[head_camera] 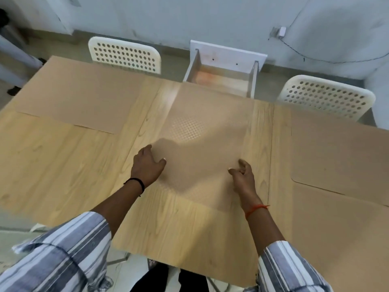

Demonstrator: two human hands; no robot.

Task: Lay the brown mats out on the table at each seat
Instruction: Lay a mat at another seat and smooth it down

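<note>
At table centre, head view: a flat brown dotted rectangular mat (207, 131) lies on the light wood-grain table (63, 165). Left hand (148, 165) rests spread on its near left part; right hand (242, 173), fingers loosely curled, touches its near right part.

Bare dining room: wooden table (63, 165), perforated chairs (124, 54).
</note>
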